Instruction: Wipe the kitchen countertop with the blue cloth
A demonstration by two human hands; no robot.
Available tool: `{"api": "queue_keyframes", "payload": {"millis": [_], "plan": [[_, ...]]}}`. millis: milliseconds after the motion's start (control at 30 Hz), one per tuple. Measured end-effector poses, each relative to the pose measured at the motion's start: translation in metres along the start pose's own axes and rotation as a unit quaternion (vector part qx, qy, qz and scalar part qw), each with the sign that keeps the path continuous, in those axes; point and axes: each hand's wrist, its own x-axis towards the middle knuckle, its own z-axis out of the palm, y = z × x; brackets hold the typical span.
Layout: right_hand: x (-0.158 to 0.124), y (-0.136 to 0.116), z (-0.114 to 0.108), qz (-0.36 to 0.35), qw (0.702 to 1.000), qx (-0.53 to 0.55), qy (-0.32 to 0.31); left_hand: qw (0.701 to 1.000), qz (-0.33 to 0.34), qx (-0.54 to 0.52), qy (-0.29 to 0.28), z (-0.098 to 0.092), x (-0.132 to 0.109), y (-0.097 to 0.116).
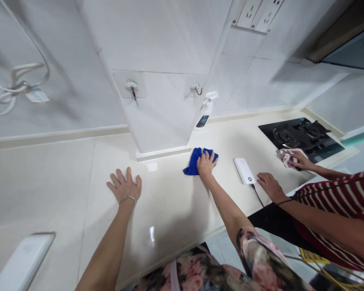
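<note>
My left hand (125,186) lies flat on the pale countertop (157,194) with its fingers spread, holding nothing; a bracelet circles the wrist. Further right, my right hand (205,165) presses down on a blue cloth (194,161), its fingers curled over it. The cloth is bunched on the counter just beside the base of the wall pillar (164,117). Part of it is hidden beneath my palm. Behind the cloth, a white bottle with a dark label (202,121) stands in the corner by the pillar.
A co-worker's hand (300,159) holds a pinkish cloth (286,157) at the gas stove (301,137); their other hand (270,186) rests at the counter edge. Between us lies a white power bank (244,170) with a black cable. A white box-like object (24,262) sits at lower left.
</note>
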Motion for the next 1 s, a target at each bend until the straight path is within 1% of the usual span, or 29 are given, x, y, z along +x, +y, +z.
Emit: {"api": "queue_keyframes", "payload": {"millis": [67,133,200,267,333,400,467,500,600,667,700,733,833,900,967,1000], "plan": [[-0.007,-0.028,0.004,-0.048,0.999,0.014,-0.021,1.000,0.001,0.002,0.003,0.000,0.000,0.000],[-0.026,-0.051,0.003,-0.075,0.996,0.026,-0.032,1.000,0.001,0.002,0.005,0.001,0.000,-0.001],[-0.054,-0.066,-0.003,-0.114,0.992,0.040,-0.047,1.000,0.000,0.001,0.002,0.001,0.001,-0.001],[-0.083,-0.073,-0.012,-0.183,0.979,0.062,-0.071,1.000,-0.004,0.001,0.001,0.001,0.001,-0.002],[-0.105,-0.073,-0.020,-0.253,0.959,0.088,-0.096,1.000,-0.005,0.002,0.006,0.001,0.001,-0.002],[-0.116,-0.066,-0.026,-0.304,0.938,0.109,-0.125,1.000,-0.004,0.001,0.008,0.001,0.001,-0.002],[-0.116,-0.057,-0.032,-0.334,0.924,0.116,-0.143,1.000,-0.004,-0.002,0.008,0.001,0.001,-0.002],[-0.112,-0.051,-0.034,-0.344,0.921,0.117,-0.141,1.000,-0.005,-0.004,0.009,0.001,0.001,-0.002],[-0.095,-0.034,-0.046,-0.372,0.913,0.143,-0.090,1.000,-0.009,-0.005,0.013,0.000,0.001,-0.002],[-0.081,-0.025,-0.058,-0.352,0.913,0.196,-0.059,1.000,-0.011,-0.006,0.004,-0.001,0.000,-0.002],[-0.073,-0.021,-0.064,-0.319,0.919,0.227,-0.054,1.000,-0.012,-0.007,0.000,-0.002,-0.001,-0.002],[-0.066,-0.018,-0.071,-0.270,0.927,0.254,-0.053,1.000,-0.013,-0.007,-0.003,-0.003,-0.001,-0.001],[-0.042,-0.013,-0.082,-0.089,0.948,0.298,-0.067,1.000,-0.012,-0.007,-0.003,-0.006,-0.002,0.000],[-0.029,-0.010,-0.081,-0.008,0.949,0.304,-0.082,1.000,-0.013,-0.009,-0.003,-0.007,-0.002,0.000],[-0.017,-0.007,-0.075,0.031,0.948,0.304,-0.087,1.000,-0.015,-0.011,-0.002,-0.007,-0.002,0.000],[-0.011,-0.005,-0.071,0.045,0.949,0.300,-0.081,1.000,-0.015,-0.012,-0.001,-0.007,-0.002,0.000]]}}
